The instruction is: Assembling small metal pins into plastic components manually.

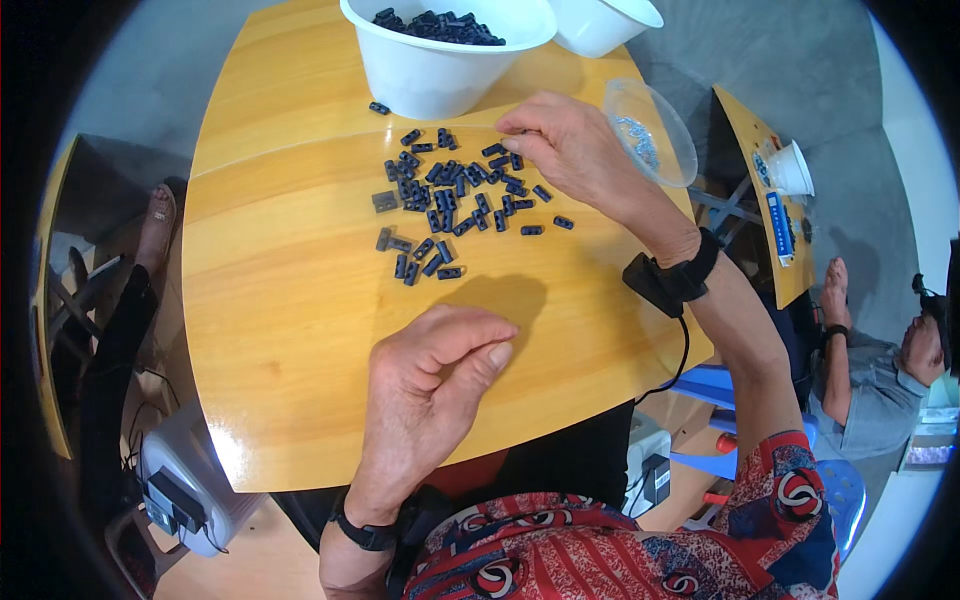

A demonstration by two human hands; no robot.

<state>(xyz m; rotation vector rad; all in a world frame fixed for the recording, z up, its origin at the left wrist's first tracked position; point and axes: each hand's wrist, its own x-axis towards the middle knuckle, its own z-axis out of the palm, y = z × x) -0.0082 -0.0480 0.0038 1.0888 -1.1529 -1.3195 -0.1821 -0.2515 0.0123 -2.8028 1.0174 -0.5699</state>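
Small black block-like pieces with round holes (pixel 445 200) lie scattered on the wooden table (pixel 270 270). My right hand (pixel 565 145) is at the far right side of the scatter, thumb and forefinger drawn together beside a few of the pieces. Whether anything is between those fingertips is hidden. Closer to me, my left hand (pixel 430 370) hovers over the near part of the table, its fingers curled and pressed to the thumb. What that pinch holds, if anything, I cannot make out.
A white tub (pixel 430 75) with many black pieces stands at the far side, another white tub (pixel 600 25) beside it. At the right is a clear round dish (pixel 675 130) of small silvery parts. A co-worker (pixel 880 370) sits near a second table (pixel 745 130) at far right.
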